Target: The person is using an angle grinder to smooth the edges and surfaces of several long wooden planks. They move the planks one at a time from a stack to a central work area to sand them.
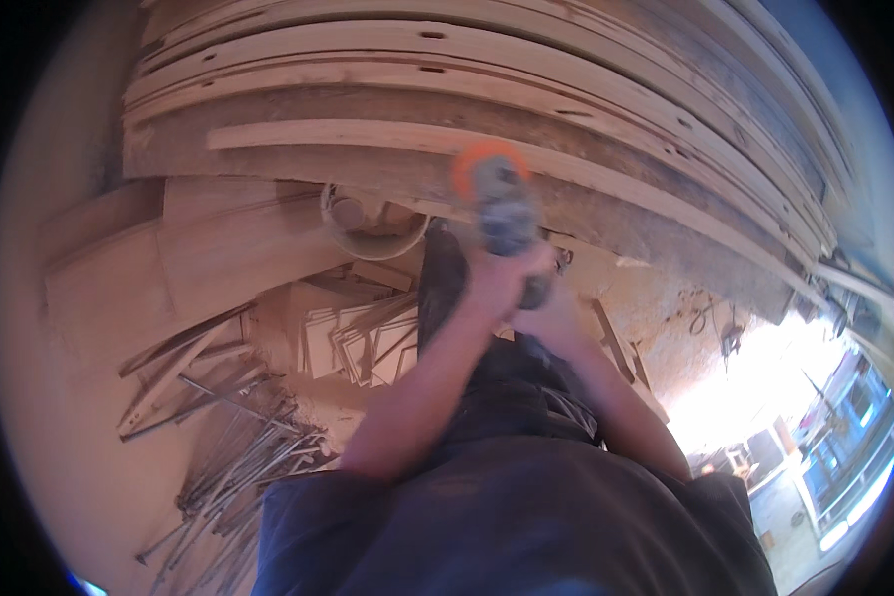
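Both my hands are wrapped round an angle grinder (508,214) with a grey body and an orange disc (489,164) at its far end. My left hand (505,273) closes round the middle of the body. Behind it, nearer to me, my right hand (548,323) grips the rear end. The disc is smeared by motion and overlaps a narrow pale wooden strip (338,131) on the bench; whether it touches the wood I cannot tell. Fingers of both hands are partly blurred.
Long slotted boards (348,74) lie along the wooden bench (184,159). Below its front edge stands a round bucket (368,246). Flat panels (253,233), stacked thin frames (368,338) and a heap of metal rods (233,467) are at left. Bright light comes in at right.
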The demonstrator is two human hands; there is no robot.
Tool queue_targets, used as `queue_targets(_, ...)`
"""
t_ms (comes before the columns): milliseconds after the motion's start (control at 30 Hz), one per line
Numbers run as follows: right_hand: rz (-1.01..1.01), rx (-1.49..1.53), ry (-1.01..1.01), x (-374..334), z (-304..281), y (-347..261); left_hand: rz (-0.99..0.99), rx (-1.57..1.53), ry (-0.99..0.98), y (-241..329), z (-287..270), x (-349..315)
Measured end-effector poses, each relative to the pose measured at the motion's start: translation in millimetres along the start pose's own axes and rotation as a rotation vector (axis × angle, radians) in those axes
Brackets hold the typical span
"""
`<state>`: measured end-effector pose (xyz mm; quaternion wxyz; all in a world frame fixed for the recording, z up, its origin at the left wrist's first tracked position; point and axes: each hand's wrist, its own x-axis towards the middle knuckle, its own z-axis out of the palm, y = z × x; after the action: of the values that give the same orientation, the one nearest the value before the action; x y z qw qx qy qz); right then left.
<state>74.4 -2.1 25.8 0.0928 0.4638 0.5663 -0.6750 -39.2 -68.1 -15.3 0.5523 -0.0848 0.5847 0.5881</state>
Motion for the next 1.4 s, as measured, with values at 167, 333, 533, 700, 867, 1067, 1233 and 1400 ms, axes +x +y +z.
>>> queue_targets(167, 0.068, 0.061, 0.044, -19.8, -15.0, 4.7, -0.054, 0.11, -0.064, 18.9, 27.7, -13.0)
queue_targets(333, -0.022, -0.176, -0.098, 59.3, 87.1, -62.0, 0.067, -0.141, 0.054, 75.6, -93.5, 8.9)
queue_targets(533, -0.061, -0.174, -0.266, 84.9, 136.8, -114.7, 0.041, -0.343, 0.113, 110.1, -155.5, 10.0)
queue_targets(700, 0.139, -0.012, -0.116, 28.6, 67.2, -48.1, 0.085, -0.134, 0.055, 61.4, -64.5, -1.9)
queue_targets(867, 0.131, -0.011, -0.148, 40.4, 87.1, -59.3, 0.094, -0.102, 0.042, 70.7, -88.0, 9.9)
queue_targets(1067, 0.007, -0.213, -0.267, 108.2, 186.2, -154.7, 0.037, -0.429, 0.154, 157.6, -207.8, 19.2)
queue_targets(1233, -0.015, -0.186, -0.187, 92.0, 154.1, -111.5, 0.1, -0.197, 0.154, 119.7, -162.7, 19.1)
queue_targets(1400, 0.169, 0.054, -0.129, 44.3, 100.0, -82.6, 0.003, -0.122, 0.029, 103.4, -98.1, 5.8)
